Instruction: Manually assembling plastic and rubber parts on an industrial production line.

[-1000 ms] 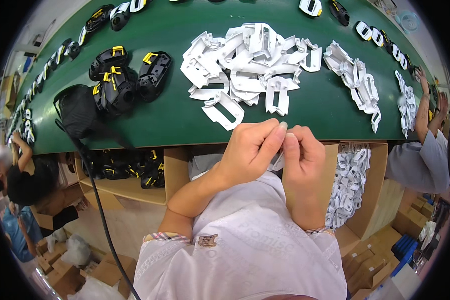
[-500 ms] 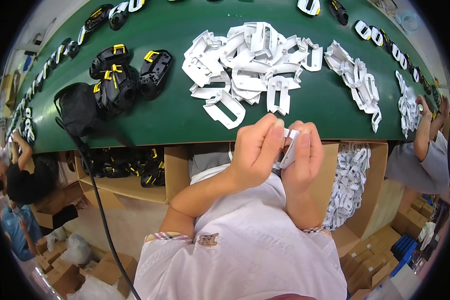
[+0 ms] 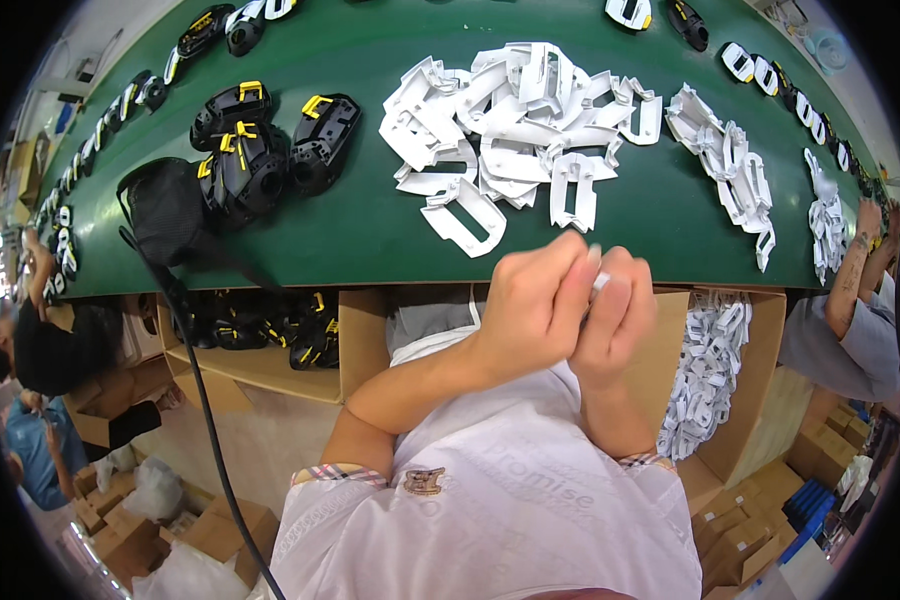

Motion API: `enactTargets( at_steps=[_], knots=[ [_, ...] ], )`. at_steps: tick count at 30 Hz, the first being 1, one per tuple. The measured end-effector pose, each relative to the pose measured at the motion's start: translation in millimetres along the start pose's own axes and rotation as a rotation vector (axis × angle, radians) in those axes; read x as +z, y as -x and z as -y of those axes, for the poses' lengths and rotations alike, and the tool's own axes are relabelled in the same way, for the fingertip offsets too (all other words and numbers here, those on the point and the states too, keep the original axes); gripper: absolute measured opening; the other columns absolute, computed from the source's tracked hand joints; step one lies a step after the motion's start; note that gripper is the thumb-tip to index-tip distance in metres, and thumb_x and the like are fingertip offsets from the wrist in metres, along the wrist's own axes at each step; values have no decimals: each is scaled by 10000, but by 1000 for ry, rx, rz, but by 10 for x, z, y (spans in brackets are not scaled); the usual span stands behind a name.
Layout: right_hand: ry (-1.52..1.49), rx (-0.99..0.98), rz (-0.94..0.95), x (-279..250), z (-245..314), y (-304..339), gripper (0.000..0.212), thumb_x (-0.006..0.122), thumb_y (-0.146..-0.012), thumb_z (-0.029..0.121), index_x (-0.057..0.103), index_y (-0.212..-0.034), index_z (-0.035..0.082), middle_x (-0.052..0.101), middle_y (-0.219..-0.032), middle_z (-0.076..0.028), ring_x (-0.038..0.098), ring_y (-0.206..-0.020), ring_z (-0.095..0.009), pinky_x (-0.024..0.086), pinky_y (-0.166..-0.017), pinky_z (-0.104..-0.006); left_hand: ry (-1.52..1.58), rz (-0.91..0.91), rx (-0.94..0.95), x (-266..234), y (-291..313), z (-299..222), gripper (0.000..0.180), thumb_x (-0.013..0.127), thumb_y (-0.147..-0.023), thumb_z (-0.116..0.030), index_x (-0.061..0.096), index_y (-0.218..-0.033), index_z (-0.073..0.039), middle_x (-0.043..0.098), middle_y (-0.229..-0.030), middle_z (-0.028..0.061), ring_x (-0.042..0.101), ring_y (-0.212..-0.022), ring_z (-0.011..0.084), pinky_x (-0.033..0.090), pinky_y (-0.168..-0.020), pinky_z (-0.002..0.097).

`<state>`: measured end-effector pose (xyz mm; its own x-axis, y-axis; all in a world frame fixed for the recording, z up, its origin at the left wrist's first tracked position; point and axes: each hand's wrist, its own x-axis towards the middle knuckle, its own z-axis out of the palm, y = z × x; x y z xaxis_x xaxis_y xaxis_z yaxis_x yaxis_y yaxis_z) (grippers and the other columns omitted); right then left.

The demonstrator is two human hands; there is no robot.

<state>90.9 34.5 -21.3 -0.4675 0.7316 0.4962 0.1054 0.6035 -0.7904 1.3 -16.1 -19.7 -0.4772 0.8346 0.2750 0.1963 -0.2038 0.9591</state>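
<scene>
In front of my chest, just off the table's near edge, my left hand and my right hand are closed against each other. Between their fingertips a bit of a white plastic part shows; the fingers cover the remainder. Beyond them, on the green table, lies a heap of white plastic frames with long slots. The two nearest are a frame standing on its own and a slotted frame to its left.
Black housings with yellow clips and a black mesh pouch with a cable sit left. More white frames lie right. Below the edge are cartons of black parts and white parts. Co-workers' arms reach in at both sides.
My hands have come closer together and turned, so the white part is now mostly hidden by my fingers. The whole view has shifted slightly.
</scene>
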Motion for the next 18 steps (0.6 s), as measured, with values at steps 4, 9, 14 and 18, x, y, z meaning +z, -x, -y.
enactTargets(
  at_steps=[4,9,14,18],
  knots=[
    [-68,-136,0,-22,-26,87,248,391,-948,157,444,-752,16,441,-605,-50,410,-504,-126,306,-451,-272,48,23,-104,-17,14,17,226,449,-914,-73,439,-703,8,418,-540,76,378,-421,135,302,-404,271],
    [-316,128,-43,-19,-38,83,270,369,-957,179,431,-747,22,426,-601,-38,363,-505,-99,276,-450,-256,131,34,-70,-6,60,-55,213,469,-909,-81,468,-713,4,470,-565,109,445,-434,227,357,-418,306],
    [-384,176,-57,0,-94,124,296,345,-968,203,415,-740,27,407,-600,-21,306,-513,-73,239,-453,-243,90,50,6,8,48,3,231,429,-935,-95,486,-744,23,460,-567,61,421,-452,110,343,-425,253],
    [-413,230,-54,-14,-60,139,289,347,-969,197,409,-741,30,405,-624,-19,313,-545,-69,251,-478,-241,-1,37,53,41,64,14,197,450,-909,-67,498,-740,20,466,-584,80,444,-434,173,363,-418,279]
  ],
)
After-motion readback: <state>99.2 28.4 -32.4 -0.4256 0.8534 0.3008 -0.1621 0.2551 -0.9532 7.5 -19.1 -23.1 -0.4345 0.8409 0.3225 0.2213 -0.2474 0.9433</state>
